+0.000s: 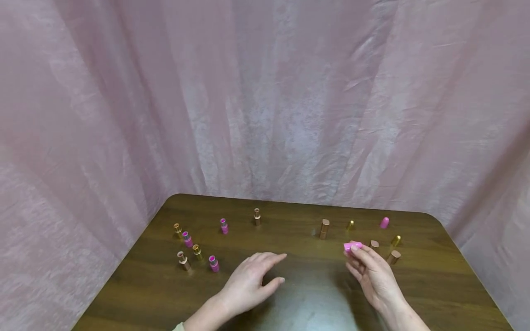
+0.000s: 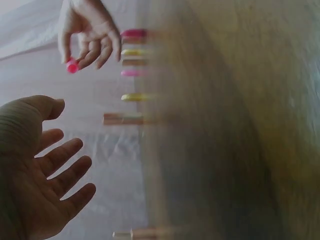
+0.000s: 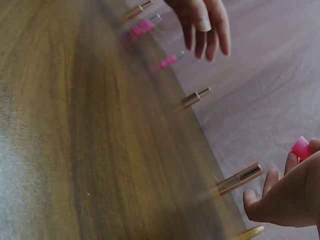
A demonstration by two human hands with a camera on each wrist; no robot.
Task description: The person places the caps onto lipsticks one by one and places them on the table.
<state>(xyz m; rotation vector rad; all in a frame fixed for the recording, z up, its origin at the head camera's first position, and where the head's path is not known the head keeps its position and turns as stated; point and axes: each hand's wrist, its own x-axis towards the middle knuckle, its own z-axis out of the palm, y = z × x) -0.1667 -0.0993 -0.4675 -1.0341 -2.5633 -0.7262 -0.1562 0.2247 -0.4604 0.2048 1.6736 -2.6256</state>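
Note:
My right hand pinches a pink cap between thumb and fingertips above the table's right half; the cap lies sideways, and its open end shows in the left wrist view. My left hand hovers near the middle with fingers spread and nothing in them. Left of it stand uncapped tubes: a pink one, a gold one and a rose-gold one. Around my right hand stand a closed rose-gold tube, a gold cap and a rose-gold cap.
On the brown table, more uncapped tubes stand at the back left, among them a pink one and a rose-gold one. A pink cap and a small gold cap stand at the back right. A pink curtain hangs behind.

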